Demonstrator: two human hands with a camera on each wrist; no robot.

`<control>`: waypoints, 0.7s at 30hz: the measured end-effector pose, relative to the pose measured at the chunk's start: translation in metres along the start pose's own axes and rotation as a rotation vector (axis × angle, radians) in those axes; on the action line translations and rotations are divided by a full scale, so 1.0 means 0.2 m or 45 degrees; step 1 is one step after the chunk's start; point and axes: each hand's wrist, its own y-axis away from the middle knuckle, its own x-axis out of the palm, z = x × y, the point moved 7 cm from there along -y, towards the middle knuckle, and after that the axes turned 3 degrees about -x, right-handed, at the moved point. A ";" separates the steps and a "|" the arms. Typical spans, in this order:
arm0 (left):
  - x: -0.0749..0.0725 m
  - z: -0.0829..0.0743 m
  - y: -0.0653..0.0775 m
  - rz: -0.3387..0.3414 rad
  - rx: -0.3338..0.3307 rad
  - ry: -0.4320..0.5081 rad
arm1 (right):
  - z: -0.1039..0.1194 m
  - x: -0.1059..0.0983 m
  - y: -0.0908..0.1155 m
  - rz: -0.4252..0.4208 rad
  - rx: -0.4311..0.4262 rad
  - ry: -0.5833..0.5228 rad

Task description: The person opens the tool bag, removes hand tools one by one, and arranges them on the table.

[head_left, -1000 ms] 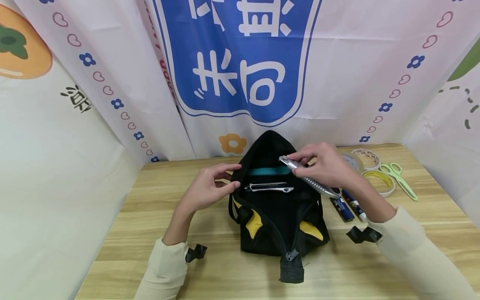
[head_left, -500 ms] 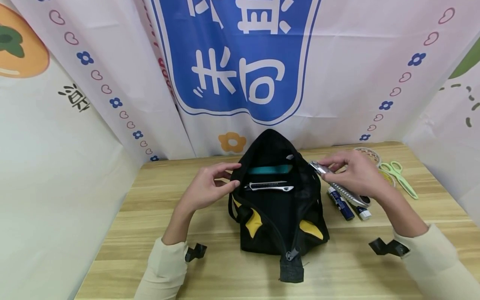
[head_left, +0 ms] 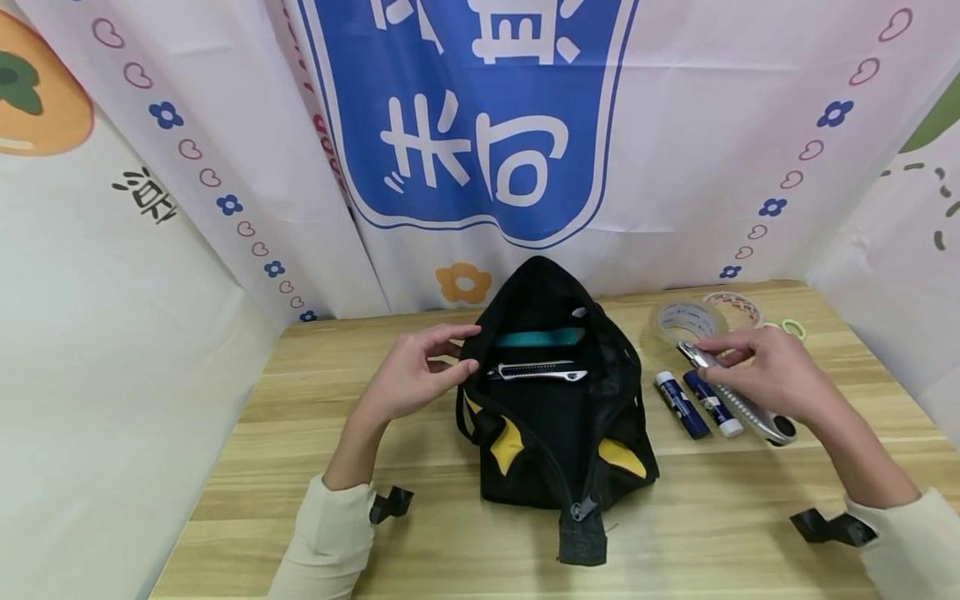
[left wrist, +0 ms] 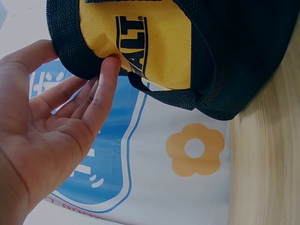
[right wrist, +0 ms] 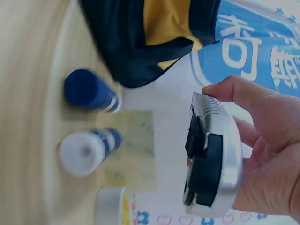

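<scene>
A black bag [head_left: 517,492] with yellow patches stands unzipped on the table, its mouth spread wide. My left hand [head_left: 416,377] pinches the left rim of that mouth; in the left wrist view the thumb and fingers [left wrist: 110,77] meet the black edge beside a yellow panel. Inside the bag lie a white-and-black utility knife [head_left: 543,372] and a flat teal item [head_left: 540,338]. Right of the bag, my right hand [head_left: 776,375] holds a silver utility knife [head_left: 738,402] between thumb and fingers, above the tabletop. Its black slider and end face the right wrist camera [right wrist: 213,154].
Two blue glue sticks [head_left: 681,406] lie between the bag and the right hand. Behind them are a clear tape roll [head_left: 660,323] and a white roll [head_left: 750,312]. Green scissors [head_left: 795,328] show partly behind the right hand. A printed cloth [head_left: 675,183] hangs at the table's back edge.
My right hand has carried the silver utility knife from over the bag's mouth to the right, past the glue sticks. The left hand keeps its hold on the rim.
</scene>
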 end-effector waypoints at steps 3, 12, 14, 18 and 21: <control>0.00 0.00 0.00 0.000 0.003 0.000 | -0.06 -0.01 0.03 -0.019 0.018 0.025; 0.00 0.00 -0.01 0.001 0.009 -0.002 | -0.21 -0.01 0.11 -0.027 0.066 0.050; 0.00 0.00 0.00 0.002 0.006 0.002 | -0.24 -0.01 0.13 -0.019 0.072 0.042; 0.00 0.00 0.00 0.003 0.003 0.005 | -0.27 0.01 0.15 0.007 0.077 0.024; 0.00 0.00 0.00 0.004 0.001 0.004 | -0.29 0.03 0.16 0.036 0.095 0.014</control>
